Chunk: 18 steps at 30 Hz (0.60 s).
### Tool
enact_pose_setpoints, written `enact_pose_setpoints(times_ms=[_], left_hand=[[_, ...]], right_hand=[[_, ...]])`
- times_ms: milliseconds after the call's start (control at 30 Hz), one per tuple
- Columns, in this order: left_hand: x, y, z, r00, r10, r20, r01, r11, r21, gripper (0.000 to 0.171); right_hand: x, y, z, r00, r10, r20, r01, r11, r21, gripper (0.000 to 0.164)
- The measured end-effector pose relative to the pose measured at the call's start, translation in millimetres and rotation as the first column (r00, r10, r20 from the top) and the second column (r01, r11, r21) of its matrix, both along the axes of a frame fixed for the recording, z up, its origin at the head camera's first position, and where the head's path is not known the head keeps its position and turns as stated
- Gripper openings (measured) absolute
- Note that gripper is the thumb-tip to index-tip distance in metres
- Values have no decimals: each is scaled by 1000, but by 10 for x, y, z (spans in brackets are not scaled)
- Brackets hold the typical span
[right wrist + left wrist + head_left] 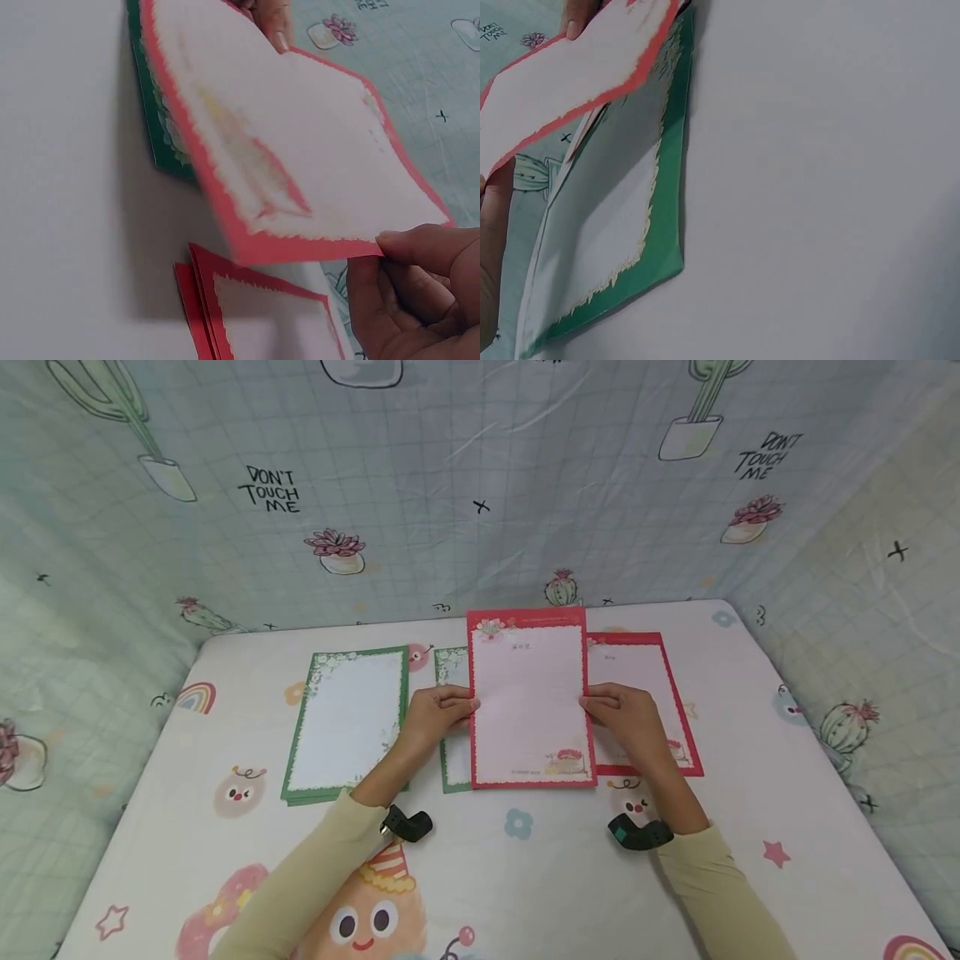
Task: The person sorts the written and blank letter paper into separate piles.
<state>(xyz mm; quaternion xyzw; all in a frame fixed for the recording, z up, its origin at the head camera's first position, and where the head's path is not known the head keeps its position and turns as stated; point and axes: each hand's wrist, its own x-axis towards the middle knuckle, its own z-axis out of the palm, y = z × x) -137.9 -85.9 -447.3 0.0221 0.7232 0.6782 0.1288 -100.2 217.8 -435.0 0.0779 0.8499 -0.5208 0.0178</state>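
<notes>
A red-bordered sheet of paper (528, 710) is held up off the table between both hands, with flowers at its top left corner and a small picture at its bottom right. My left hand (437, 714) pinches its left edge, and my right hand (624, 714) pinches the right edge, thumb on top in the right wrist view. Partly hidden beneath it lies a green-bordered sheet (452, 777). Right of the raised sheet, another red-bordered sheet (660, 693) lies on the table, partly covered by my right hand; the right wrist view shows more than one layer there.
A stack of green-bordered sheets (348, 722) lies on the left of the table, beside my left forearm. The table (540, 885) has a white cover with printed cartoon figures. A patterned cloth (420, 485) hangs behind and at both sides. Each wrist wears a black camera (640, 833).
</notes>
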Motion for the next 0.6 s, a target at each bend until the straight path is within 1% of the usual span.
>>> enact_pose_setpoints(times_ms=[200, 367, 500, 600], left_hand=[[-11, 73, 5, 1000, -21, 6, 21, 1000, -20, 27], [-27, 137, 41, 1000, -16, 9, 16, 1000, -23, 24], [-23, 190, 50, 1000, -14, 9, 14, 1000, -15, 24], [-16, 228, 22, 1000, -25, 16, 25, 1000, 6, 23]], right_hand=[[38, 83, 4, 1000, 9, -28, -9, 1000, 6, 48], [49, 145, 21, 999, 14, -32, -14, 1000, 26, 50], [72, 199, 53, 1000, 10, -27, -9, 999, 51, 53], [100, 246, 72, 1000, 13, -23, -11, 997, 79, 52]])
